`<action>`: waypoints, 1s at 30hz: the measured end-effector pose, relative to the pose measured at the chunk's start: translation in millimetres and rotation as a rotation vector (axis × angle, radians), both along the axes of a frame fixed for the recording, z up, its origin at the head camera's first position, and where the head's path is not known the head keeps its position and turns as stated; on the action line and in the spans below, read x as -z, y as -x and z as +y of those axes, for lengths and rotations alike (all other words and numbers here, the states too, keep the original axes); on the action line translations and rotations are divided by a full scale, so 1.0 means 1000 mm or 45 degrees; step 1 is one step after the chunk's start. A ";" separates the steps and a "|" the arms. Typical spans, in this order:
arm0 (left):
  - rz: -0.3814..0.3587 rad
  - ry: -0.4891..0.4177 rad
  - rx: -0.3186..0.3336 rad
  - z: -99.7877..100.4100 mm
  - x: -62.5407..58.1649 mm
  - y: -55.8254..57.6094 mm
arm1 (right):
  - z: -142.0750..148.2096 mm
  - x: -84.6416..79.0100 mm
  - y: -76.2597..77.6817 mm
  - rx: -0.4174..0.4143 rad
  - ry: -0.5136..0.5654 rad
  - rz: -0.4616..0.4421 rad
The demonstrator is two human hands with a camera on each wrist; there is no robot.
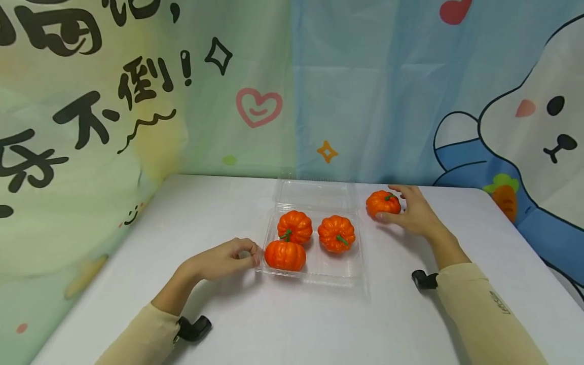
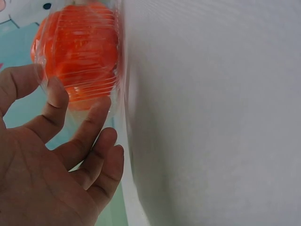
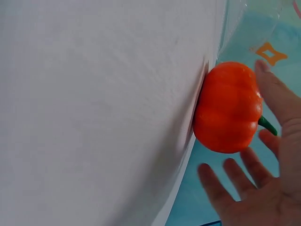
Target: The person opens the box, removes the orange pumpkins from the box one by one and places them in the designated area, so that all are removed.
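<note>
A clear plastic box [image 1: 335,271] with its lid folded back holds three small orange pumpkins, among them a front-left pumpkin [image 1: 285,255], one behind it [image 1: 295,226] and a right-hand one [image 1: 336,234]. My left hand [image 1: 230,259] pinches the left rim of the box between thumb and bent index finger. In the left wrist view the box wall [image 2: 87,56] shows orange through it. Beyond the box's right side, another pumpkin [image 3: 229,108] with a green stem rests on the table. Around it my right hand [image 1: 409,212] has its fingers spread, thumb at the near side.
The white table [image 1: 205,203] ends at a printed curtain [image 1: 356,91] with hearts, lettering and a white cartoon animal. The transparent lid [image 1: 315,195] lies toward the back edge. Black wrist camera mounts [image 1: 195,328] stick out from both sleeves.
</note>
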State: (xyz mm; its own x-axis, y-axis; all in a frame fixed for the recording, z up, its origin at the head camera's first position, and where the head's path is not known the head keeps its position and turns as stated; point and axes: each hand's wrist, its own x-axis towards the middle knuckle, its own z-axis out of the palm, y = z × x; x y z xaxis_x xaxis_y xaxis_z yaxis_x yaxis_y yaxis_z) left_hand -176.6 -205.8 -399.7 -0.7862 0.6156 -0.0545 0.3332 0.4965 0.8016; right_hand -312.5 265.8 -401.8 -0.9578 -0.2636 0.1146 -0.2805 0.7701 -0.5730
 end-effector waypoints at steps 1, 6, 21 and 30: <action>-0.002 -0.001 -0.002 0.000 0.000 0.000 | -0.001 -0.002 -0.001 0.000 0.005 0.013; -0.009 -0.008 -0.007 -0.002 0.001 0.000 | -0.006 -0.010 -0.008 -0.014 0.026 0.069; 0.009 -0.011 -0.005 -0.001 0.002 0.001 | -0.013 -0.018 -0.026 -0.062 0.080 0.268; 0.017 -0.004 0.000 -0.001 0.002 0.001 | -0.027 -0.018 -0.033 -0.206 0.132 0.428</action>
State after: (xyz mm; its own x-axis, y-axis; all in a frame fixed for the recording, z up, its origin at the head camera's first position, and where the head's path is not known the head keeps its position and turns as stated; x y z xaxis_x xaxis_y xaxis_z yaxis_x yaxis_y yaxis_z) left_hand -177.5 -206.8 -401.7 -0.7869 0.6156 -0.0423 0.3439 0.4943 0.7984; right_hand -279.2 238.4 -383.7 -0.8092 -0.3791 0.4488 -0.5791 0.6433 -0.5008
